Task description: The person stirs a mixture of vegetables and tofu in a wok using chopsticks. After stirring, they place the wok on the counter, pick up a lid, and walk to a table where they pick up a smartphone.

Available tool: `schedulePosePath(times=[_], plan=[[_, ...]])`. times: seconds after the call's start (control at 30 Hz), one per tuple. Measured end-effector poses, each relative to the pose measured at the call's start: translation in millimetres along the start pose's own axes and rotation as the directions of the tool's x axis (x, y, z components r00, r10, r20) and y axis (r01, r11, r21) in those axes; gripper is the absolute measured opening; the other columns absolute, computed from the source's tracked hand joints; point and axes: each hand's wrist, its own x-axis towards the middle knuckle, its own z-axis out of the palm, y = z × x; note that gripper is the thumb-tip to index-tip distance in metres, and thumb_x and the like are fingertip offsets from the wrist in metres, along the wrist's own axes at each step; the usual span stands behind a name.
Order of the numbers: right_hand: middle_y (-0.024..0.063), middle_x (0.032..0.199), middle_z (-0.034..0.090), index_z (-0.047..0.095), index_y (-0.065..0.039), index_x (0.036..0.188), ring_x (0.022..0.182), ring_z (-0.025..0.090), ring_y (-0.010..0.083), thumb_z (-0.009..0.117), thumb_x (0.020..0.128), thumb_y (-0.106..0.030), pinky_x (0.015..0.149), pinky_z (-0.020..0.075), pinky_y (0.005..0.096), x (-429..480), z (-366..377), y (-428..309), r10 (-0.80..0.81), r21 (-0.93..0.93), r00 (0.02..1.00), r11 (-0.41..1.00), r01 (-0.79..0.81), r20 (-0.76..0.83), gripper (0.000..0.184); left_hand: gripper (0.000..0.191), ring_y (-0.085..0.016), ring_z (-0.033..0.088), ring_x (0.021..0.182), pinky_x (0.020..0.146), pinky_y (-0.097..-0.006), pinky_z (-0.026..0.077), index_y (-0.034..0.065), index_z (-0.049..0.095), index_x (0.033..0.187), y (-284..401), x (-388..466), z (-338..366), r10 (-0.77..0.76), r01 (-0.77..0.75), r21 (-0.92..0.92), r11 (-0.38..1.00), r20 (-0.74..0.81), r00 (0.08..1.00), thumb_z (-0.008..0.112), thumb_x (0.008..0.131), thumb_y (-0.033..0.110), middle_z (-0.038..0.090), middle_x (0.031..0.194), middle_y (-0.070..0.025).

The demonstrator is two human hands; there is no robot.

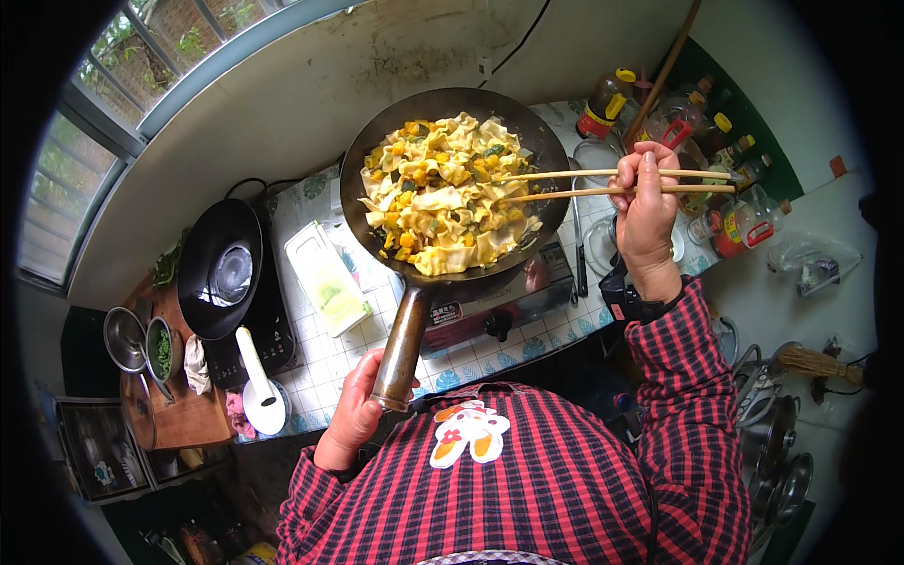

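My right hand (648,205) grips a pair of long wooden chopsticks (565,194). Their tips reach into the food at the right side of a dark wok (544,148). Wide flat noodle pieces (441,200), mixed with orange chunks that look like pumpkin and some green vegetable, fill much of the wok. It sits over a metal gas stove (505,311) with a black knob. Around the lower end of the wok's worn handle (404,346) my left hand (359,406) is closed, its fingers partly hidden behind it.
Left of the wok lies a lidded plastic box (328,279). Beyond it, a second black wok (212,311) rests on an induction cooker (279,346), near a white ladle (265,409). A bowl of chopped greens (164,353) stands far left. Several sauce bottles (604,106) crowd the right corner.
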Motion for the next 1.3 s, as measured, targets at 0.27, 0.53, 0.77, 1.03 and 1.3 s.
schedulePosePath(times=[0.27, 0.53, 0.77, 1.03, 1.3], plan=[[-0.0005, 0.072, 0.045, 0.045, -0.01, 0.099, 0.062, 0.038, 0.0058, 0.033, 0.105, -0.022, 0.052, 0.0339, 0.0204, 4.0, -4.7, 8.5, -0.021, 0.04, 0.995, 0.999, 0.025, -0.097, 0.017, 0.105, -0.008, 0.059, 0.077, 0.062, -0.0194, 0.047, 0.001, 0.046, 0.123, 1.5, -0.1, 2.4, 0.011, -0.011, -0.012, 1.0, -0.006, 1.0, 0.055, 0.064, 0.087, 0.061, 0.092, -0.0072], [-0.0011, 0.073, 0.045, 0.045, -0.011, 0.098, 0.063, 0.038, 0.0061, 0.035, 0.104, -0.021, 0.052, 0.034, 0.0208, 2.4, -8.1, 25.6, 0.064, 0.133, 0.985, 0.99, -0.043, -0.162, 0.015, 0.105, -0.013, 0.062, 0.085, 0.071, -0.025, 0.05, 0.0014, 0.043, 0.128, -1.9, -0.5, -4.8, -0.022, 0.024, -0.061, 0.998, 0.043, 0.999, 0.063, 0.063, 0.082, 0.062, 0.099, -0.0108], [-0.0007, 0.067, 0.047, 0.048, -0.009, 0.092, 0.054, 0.037, 0.0089, 0.045, 0.098, -0.013, 0.052, 0.0344, 0.0243, 20.2, -36.4, 44.2, 0.299, 0.476, 0.894, 0.872, -0.113, -0.335, 0.008, 0.104, -0.017, 0.063, 0.093, 0.078, -0.0288, 0.052, 0.0012, 0.042, 0.13, -6.4, -1.7, -9.2, -0.017, 0.022, -0.094, 0.995, 0.054, 0.998, 0.068, 0.064, 0.077, 0.062, 0.105, -0.012], [-0.0006, 0.07, 0.046, 0.049, -0.008, 0.095, 0.054, 0.035, 0.0071, 0.044, 0.099, -0.011, 0.053, 0.0349, 0.0207, 16.6, -31.6, 10.1, 0.243, 0.453, 0.947, 0.882, -0.127, -0.209, 0.007, 0.101, -0.017, 0.063, 0.094, 0.078, -0.0289, 0.053, 0.0011, 0.043, 0.128, -4.3, -1.2, -10.6, -0.036, 0.043, -0.092, 0.995, 0.074, 0.997, 0.068, 0.065, 0.076, 0.061, 0.106, -0.0118], [-0.0016, 0.077, 0.052, 0.05, -0.01, 0.102, 0.06, 0.04, 0.0036, 0.038, 0.103, -0.021, 0.049, 0.0329, 0.0166, 20.0, -5.6, -41.5, 0.069, -0.265, 0.99, 0.964, -0.034, 0.124, 0.015, 0.103, -0.011, 0.06, 0.077, 0.065, -0.0227, 0.048, -0.0019, 0.046, 0.123, -0.8, 0.3, -0.8, 0.044, -0.044, 0.01, 0.999, 0.009, 0.999, 0.053, 0.068, 0.085, 0.063, 0.092, -0.0096]])
